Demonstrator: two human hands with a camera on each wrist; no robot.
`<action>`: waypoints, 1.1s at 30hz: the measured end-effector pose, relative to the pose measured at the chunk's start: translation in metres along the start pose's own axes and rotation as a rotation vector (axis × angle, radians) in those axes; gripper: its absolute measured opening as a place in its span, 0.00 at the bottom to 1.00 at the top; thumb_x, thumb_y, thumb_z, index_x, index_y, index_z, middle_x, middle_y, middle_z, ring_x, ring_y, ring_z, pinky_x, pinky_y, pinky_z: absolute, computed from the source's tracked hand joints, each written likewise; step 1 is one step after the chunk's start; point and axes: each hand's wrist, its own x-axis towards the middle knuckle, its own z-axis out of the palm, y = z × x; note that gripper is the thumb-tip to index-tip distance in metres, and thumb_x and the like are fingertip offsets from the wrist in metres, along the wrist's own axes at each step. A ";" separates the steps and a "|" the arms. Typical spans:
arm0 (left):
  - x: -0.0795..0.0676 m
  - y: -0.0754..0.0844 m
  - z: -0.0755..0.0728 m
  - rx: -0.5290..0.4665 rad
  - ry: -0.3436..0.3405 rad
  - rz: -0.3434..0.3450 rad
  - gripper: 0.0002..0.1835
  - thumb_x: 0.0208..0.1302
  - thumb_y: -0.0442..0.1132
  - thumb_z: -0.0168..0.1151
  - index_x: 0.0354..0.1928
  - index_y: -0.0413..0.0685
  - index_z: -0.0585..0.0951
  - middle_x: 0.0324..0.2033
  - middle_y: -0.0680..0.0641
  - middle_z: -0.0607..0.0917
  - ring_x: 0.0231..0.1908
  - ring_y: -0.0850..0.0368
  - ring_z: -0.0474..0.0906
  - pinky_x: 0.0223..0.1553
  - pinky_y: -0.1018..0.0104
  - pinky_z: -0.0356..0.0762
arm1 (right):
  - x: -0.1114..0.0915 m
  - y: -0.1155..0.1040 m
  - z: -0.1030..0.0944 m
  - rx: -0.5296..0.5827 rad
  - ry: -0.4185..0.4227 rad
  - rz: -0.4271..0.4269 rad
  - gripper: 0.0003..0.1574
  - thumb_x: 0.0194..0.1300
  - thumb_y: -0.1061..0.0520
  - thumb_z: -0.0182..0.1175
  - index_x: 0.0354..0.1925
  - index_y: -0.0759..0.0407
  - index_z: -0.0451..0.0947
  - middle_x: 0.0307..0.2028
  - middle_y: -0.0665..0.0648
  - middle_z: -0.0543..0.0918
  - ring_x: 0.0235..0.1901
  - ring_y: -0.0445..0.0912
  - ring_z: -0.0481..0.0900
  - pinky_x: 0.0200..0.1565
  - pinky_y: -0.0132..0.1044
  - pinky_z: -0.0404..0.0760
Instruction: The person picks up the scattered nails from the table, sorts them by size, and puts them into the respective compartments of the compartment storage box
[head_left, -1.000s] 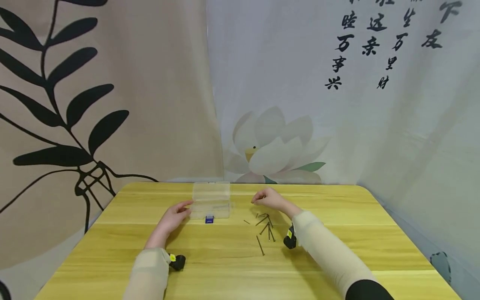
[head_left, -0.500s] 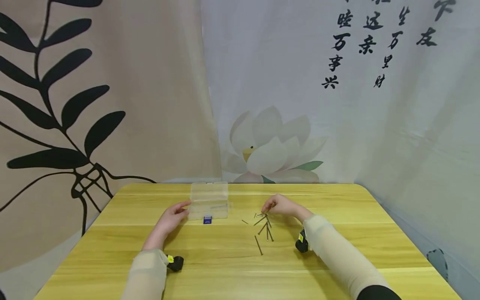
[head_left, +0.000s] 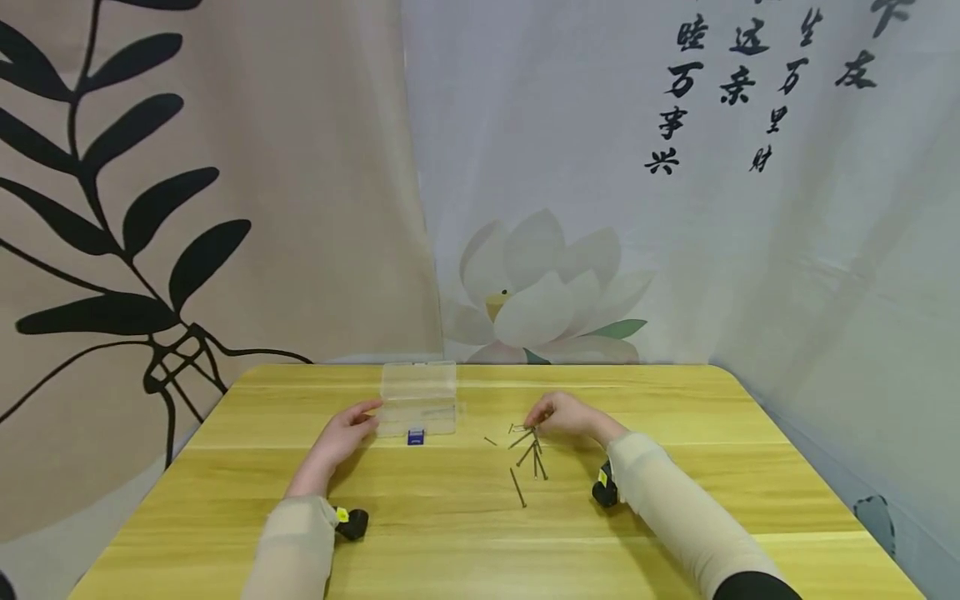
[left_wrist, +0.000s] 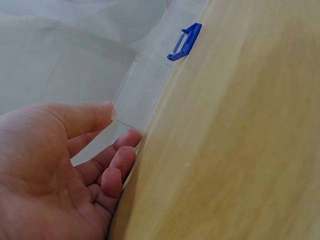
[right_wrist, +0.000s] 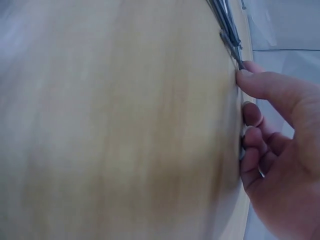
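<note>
A clear plastic box point(head_left: 416, 417) with its lid point(head_left: 417, 380) raised stands near the far table edge, a blue latch point(head_left: 416, 437) at its front. My left hand point(head_left: 347, 435) rests against the box's left end, thumb at an upper corner and loosely bent fingers low beside it in the left wrist view. My right hand point(head_left: 570, 414) is at the far end of a loose pile of dark nails point(head_left: 534, 450). In the right wrist view, its thumb and index finger pinch the end of a nail point(right_wrist: 231, 49); the other fingers curl near the tabletop.
One long nail point(head_left: 518, 487) lies apart, nearer the front. A small nail point(head_left: 490, 442) lies between the box and the pile. Behind the wooden table point(head_left: 450, 533) hangs a printed curtain point(head_left: 337, 208). Black wrist cameras sit beside both cuffs.
My right hand has moved right and slightly toward the front, down to the pile, and has stayed there for the last half second. The left hand and the box keep their places.
</note>
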 end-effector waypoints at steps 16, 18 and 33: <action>0.002 -0.002 -0.001 0.014 0.005 0.018 0.22 0.73 0.36 0.52 0.67 0.39 0.70 0.55 0.33 0.75 0.55 0.39 0.71 0.55 0.45 0.67 | -0.001 0.001 -0.001 0.024 -0.008 0.007 0.07 0.59 0.67 0.65 0.37 0.61 0.86 0.38 0.53 0.80 0.39 0.44 0.76 0.43 0.38 0.77; 0.002 -0.002 -0.001 0.017 0.005 0.014 0.22 0.73 0.36 0.52 0.67 0.39 0.70 0.56 0.33 0.75 0.55 0.39 0.71 0.55 0.45 0.67 | -0.002 0.000 -0.003 0.035 -0.023 0.006 0.06 0.59 0.67 0.65 0.37 0.62 0.86 0.39 0.54 0.81 0.39 0.45 0.76 0.43 0.38 0.77; 0.001 -0.002 0.000 0.020 0.006 0.013 0.22 0.73 0.36 0.52 0.67 0.39 0.70 0.54 0.33 0.76 0.53 0.41 0.72 0.53 0.48 0.69 | -0.009 0.003 -0.019 0.088 -0.115 -0.003 0.06 0.62 0.65 0.63 0.38 0.66 0.84 0.35 0.53 0.84 0.34 0.42 0.78 0.39 0.36 0.78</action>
